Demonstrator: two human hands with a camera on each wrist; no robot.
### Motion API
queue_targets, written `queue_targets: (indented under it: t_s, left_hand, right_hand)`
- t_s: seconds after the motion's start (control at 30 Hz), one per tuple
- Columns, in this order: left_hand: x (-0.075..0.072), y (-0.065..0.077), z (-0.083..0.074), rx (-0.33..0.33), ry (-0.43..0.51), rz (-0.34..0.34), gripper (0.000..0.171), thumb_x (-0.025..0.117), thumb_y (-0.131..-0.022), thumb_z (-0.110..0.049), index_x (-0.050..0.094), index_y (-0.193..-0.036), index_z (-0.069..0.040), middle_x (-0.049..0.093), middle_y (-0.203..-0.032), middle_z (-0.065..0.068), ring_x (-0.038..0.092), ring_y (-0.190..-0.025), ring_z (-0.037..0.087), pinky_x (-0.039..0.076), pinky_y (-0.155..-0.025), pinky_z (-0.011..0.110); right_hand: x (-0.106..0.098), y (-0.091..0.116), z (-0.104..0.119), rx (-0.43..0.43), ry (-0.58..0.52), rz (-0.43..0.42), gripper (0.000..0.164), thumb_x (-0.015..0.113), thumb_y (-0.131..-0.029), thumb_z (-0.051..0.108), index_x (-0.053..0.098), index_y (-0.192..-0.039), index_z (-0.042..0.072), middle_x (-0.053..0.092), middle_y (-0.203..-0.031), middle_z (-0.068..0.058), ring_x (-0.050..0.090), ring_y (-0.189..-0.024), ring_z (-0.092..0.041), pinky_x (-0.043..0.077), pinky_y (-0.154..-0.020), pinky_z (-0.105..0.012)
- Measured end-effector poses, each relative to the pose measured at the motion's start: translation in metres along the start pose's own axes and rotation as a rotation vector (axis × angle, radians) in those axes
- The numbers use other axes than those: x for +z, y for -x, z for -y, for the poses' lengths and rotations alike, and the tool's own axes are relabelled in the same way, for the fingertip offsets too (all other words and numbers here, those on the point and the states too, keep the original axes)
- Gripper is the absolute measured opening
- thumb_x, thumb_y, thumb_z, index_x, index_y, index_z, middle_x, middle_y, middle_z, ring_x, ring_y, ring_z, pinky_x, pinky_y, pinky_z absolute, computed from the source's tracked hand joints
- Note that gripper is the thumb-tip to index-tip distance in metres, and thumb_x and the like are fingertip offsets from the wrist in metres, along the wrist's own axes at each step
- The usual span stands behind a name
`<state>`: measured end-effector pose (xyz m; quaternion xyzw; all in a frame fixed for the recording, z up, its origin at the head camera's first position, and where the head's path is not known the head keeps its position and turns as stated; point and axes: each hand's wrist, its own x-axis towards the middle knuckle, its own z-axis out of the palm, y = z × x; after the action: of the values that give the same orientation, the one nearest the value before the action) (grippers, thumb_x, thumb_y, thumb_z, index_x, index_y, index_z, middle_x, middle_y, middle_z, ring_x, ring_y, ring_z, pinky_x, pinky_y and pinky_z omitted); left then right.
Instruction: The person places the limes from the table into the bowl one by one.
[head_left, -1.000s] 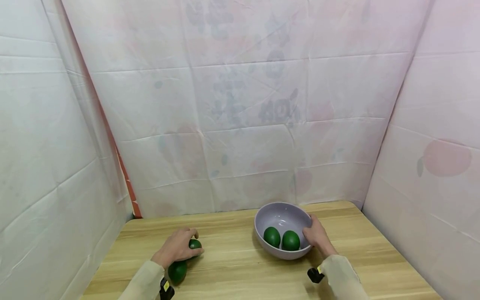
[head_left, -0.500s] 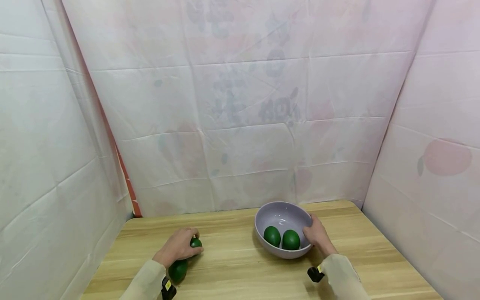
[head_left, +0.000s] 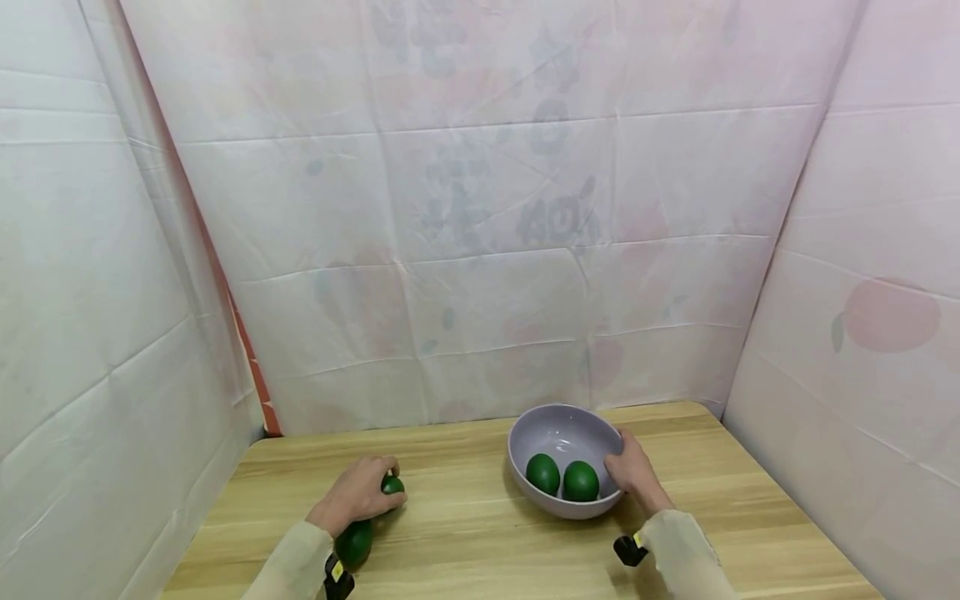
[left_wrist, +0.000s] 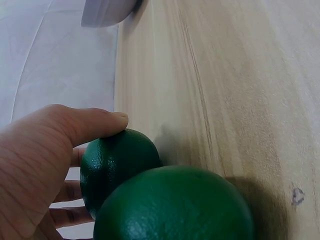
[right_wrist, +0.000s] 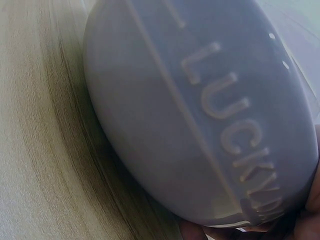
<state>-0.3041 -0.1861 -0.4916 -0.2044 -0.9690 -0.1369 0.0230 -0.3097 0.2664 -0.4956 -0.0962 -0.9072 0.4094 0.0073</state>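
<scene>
Tabletop (head_left: 465, 542): four fruits (head_left: 581, 481), one bowl (head_left: 562, 429).

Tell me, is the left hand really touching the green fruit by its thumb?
Touching. The left wrist view shows it: the thumb of the left hand lies against the green fruit, with no gap between them.

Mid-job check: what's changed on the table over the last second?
Nothing has clearly moved, been taken hold of or let go. The left hand is still around the far green fruit, the near green fruit beside it; the right hand still grips the lavender bowl with two green fruits inside.
</scene>
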Motion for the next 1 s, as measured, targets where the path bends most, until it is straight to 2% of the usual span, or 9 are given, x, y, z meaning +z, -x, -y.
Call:
queue_targets:
  t_s: [0.27, 0.6, 1.0]
  left_hand:
    - [-0.003, -0.005, -0.008, 0.005, 0.003, -0.036, 0.034, 0.064, -0.076, -0.046, 0.062, -0.097, -0.019, 0.062, -0.085, -0.005, 0.045, -0.064, 0.005, 0.035, -0.054, 0.022]
    - [-0.007, -0.010, -0.014, 0.060, 0.037, -0.075, 0.030, 0.064, -0.079, -0.041, 0.060, -0.097, -0.018, 0.060, -0.082, -0.004, 0.044, -0.060, 0.004, 0.035, -0.051, 0.018]
    - [-0.014, -0.017, -0.022, 0.076, 0.013, -0.081, 0.033, 0.064, -0.078, -0.044, 0.061, -0.099, -0.018, 0.062, -0.086, -0.005, 0.044, -0.062, 0.004, 0.035, -0.053, 0.018]
  right_hand:
    - [0.000, 0.000, 0.001, -0.007, 0.002, -0.006, 0.064, 0.041, -0.076, 0.000, 0.023, -0.137, -0.005, 0.036, -0.133, -0.031, 0.042, -0.117, -0.044, 0.042, -0.091, -0.052]
    - [-0.001, 0.002, 0.002, -0.043, 0.020, -0.020, 0.063, 0.041, -0.075, 0.000, 0.024, -0.135, -0.007, 0.037, -0.131, -0.033, 0.042, -0.117, -0.047, 0.041, -0.091, -0.054]
    - [-0.002, 0.004, 0.005, -0.036, 0.015, -0.024, 0.064, 0.042, -0.074, -0.001, 0.024, -0.135, -0.007, 0.037, -0.131, -0.032, 0.042, -0.117, -0.046, 0.041, -0.091, -0.054]
